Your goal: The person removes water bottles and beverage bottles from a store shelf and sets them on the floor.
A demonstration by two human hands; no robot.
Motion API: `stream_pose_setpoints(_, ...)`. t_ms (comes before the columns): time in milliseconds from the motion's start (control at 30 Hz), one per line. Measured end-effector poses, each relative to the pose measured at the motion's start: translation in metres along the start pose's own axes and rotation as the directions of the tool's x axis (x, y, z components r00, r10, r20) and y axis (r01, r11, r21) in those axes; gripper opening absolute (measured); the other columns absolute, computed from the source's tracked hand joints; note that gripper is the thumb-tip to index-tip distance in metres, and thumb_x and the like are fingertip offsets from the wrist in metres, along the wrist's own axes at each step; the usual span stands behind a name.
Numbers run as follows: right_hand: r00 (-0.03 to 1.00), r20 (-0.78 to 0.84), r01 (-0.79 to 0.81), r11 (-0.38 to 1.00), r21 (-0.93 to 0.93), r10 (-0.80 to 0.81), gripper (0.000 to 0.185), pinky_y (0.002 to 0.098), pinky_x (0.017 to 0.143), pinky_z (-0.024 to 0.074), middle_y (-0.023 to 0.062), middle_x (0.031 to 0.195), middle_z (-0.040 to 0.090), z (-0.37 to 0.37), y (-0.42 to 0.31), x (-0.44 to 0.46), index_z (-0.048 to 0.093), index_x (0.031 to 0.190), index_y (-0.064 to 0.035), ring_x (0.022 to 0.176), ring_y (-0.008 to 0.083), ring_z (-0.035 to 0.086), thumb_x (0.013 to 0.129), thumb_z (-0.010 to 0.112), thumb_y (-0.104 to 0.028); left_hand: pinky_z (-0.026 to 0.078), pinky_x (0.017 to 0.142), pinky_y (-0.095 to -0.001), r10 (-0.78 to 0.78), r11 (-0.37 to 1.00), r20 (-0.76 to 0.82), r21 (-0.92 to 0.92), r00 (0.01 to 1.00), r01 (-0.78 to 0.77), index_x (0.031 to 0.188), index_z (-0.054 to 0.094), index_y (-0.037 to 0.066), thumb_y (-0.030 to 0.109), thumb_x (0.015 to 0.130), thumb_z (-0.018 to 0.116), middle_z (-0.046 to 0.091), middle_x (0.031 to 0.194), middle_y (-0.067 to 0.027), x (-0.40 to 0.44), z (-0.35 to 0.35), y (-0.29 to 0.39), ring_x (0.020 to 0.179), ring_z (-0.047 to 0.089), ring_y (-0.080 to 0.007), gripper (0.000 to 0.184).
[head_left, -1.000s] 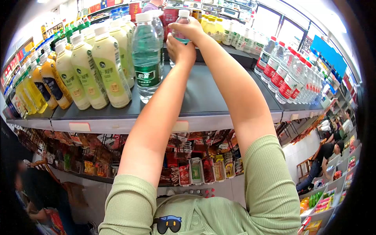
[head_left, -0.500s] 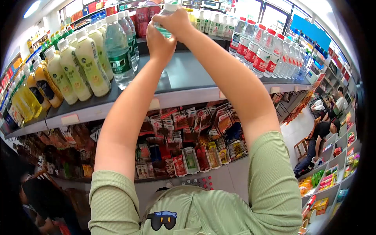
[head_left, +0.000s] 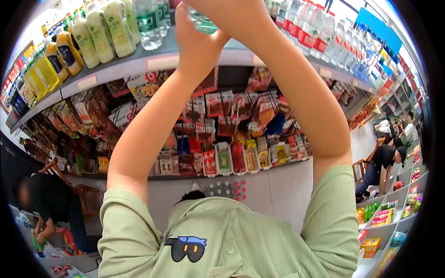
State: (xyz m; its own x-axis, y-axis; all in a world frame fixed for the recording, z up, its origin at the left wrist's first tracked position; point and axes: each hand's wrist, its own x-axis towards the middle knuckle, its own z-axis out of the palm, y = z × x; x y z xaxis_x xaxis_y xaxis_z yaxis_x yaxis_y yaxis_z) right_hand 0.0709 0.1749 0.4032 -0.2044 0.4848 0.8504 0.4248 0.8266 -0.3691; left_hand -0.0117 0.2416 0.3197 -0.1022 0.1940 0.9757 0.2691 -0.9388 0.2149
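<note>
At the top edge of the head view, my left hand is wrapped round the lower part of a clear plastic water bottle. My right hand grips the same bottle from the other side. Only a piece of the bottle shows between the hands; its upper part is out of view. Both hands are above the front of a grey shelf. Left of them stand green-labelled water bottles and pale green drink bottles; to the right are red-labelled water bottles.
Hanging snack packets and small snack trays fill the rack below the shelf. Several capped bottles stand on the floor by my feet. One person bends at the lower left, another at the right beside shelving.
My view has tilted downward, so the shelf sits higher and more floor shows. Both hands, still on the bottle, now appear larger and partly cut off by the top edge.
</note>
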Motion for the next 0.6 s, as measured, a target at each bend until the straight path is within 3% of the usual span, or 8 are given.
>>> stream_pose_setpoints(100, 0.994, 0.109, -0.002, 0.999, -0.032, 0.006, 0.033, 0.0327, 0.066, 0.0481, 0.0095, 0.078, 0.059, -0.020, -0.018, -0.040, 0.059, 0.088, -0.0006, 0.071, 0.0196, 0.059, 0.074, 0.064, -0.030, 0.037, 0.090, -0.0365, -0.057, 0.997, 0.152, 0.054, 0.987, 0.049, 0.115, 0.045, 0.000, 0.030, 0.071, 0.075, 0.054, 0.109, -0.0121, -0.041, -0.016, 0.039, 0.105, 0.050, -0.0243, 0.062)
stream_pose_setpoints(167, 0.987, 0.157, 0.000, 0.996, -0.090, 0.014, 0.034, 0.0334, 0.067, 0.0481, 0.0101, 0.077, 0.059, -0.031, -0.021, -0.073, 0.059, 0.087, -0.0010, 0.070, 0.0206, 0.059, 0.074, 0.064, -0.033, 0.039, 0.089, -0.0363, -0.232, 0.948, 0.193, -0.176, 0.953, 0.266, 0.117, 0.045, 0.000, 0.030, 0.072, 0.075, 0.054, 0.111, -0.0103, -0.074, -0.016, 0.059, 0.104, 0.051, -0.0222, 0.062)
stream_pose_setpoints(267, 0.971, 0.093, 0.235, 0.951, -0.202, -0.220, 0.034, 0.0341, 0.062, 0.0482, 0.0106, 0.072, 0.057, -0.038, 0.000, -0.120, 0.060, 0.083, -0.0023, 0.066, 0.0227, 0.058, 0.074, 0.066, -0.035, 0.041, 0.087, -0.0338, -0.343, 0.891, 0.286, -0.201, 0.895, 0.406, 0.118, 0.045, 0.000, 0.026, 0.071, 0.075, 0.055, 0.110, -0.0079, -0.114, -0.013, 0.093, 0.102, 0.052, -0.0184, 0.061)
stream_pose_setpoints(400, 0.992, 0.121, 0.078, 0.941, -0.329, -0.039, 0.022, 0.0291, 0.054, 0.0475, 0.0090, 0.071, 0.060, -0.058, 0.003, -0.184, 0.059, 0.078, -0.0019, 0.061, 0.0188, 0.058, 0.073, 0.066, -0.022, 0.044, 0.085, -0.0322, -0.407, 0.739, 0.570, -0.255, 0.714, 0.624, 0.111, 0.044, 0.001, 0.018, 0.061, 0.077, 0.056, 0.103, -0.0078, -0.170, -0.012, 0.106, 0.100, 0.054, -0.0167, 0.063)
stream_pose_setpoints(433, 0.991, 0.058, -0.081, 0.903, -0.422, 0.116, 0.046, 0.0364, 0.057, 0.0508, 0.0119, 0.070, 0.063, -0.052, 0.011, -0.204, 0.059, 0.096, -0.0075, 0.063, 0.0276, 0.063, 0.062, 0.072, -0.036, 0.044, 0.085, -0.0322, -0.425, 0.720, 0.585, -0.243, 0.690, 0.650, 0.111, 0.044, 0.001, 0.018, 0.061, 0.077, 0.056, 0.103, -0.0078, -0.188, -0.014, 0.109, 0.100, 0.054, -0.0167, 0.063)
stream_pose_setpoints(500, 0.940, 0.139, -0.254, 0.912, -0.323, 0.312, 0.038, 0.0379, 0.055, 0.0491, 0.0120, 0.066, 0.061, -0.052, 0.026, -0.260, 0.059, 0.090, -0.0105, 0.060, 0.0301, 0.061, 0.066, 0.070, -0.038, 0.043, 0.088, -0.0324, -0.472, 0.505, 0.801, -0.096, 0.368, 0.858, 0.114, 0.044, 0.001, 0.017, 0.058, 0.078, 0.056, 0.106, -0.0090, -0.235, -0.019, 0.115, 0.101, 0.054, -0.0173, 0.067)
stream_pose_setpoints(533, 0.951, 0.161, -0.206, 0.931, -0.301, 0.263, 0.032, 0.0275, 0.056, 0.0467, 0.0106, 0.070, 0.059, -0.053, 0.024, -0.258, 0.056, 0.086, -0.0027, 0.061, 0.0178, 0.061, 0.067, 0.073, -0.023, 0.042, 0.089, -0.0324, -0.476, 0.471, 0.812, -0.089, 0.338, 0.877, 0.116, 0.044, 0.002, 0.018, 0.058, 0.078, 0.056, 0.107, -0.0095, -0.256, -0.023, 0.112, 0.101, 0.054, -0.0176, 0.069)
stream_pose_setpoints(600, 0.805, 0.345, -0.386, 0.868, -0.312, 0.482, 0.028, 0.0300, 0.056, 0.0466, 0.0116, 0.068, 0.058, -0.045, 0.036, -0.319, 0.056, 0.082, -0.0050, 0.060, 0.0253, 0.060, 0.068, 0.070, -0.024, 0.040, 0.091, -0.0328, -0.502, 0.320, 0.852, 0.023, 0.150, 0.947, 0.121, 0.043, 0.003, 0.018, 0.058, 0.076, 0.055, 0.110, -0.0110, -0.309, -0.032, 0.118, 0.103, 0.053, -0.0193, 0.074)
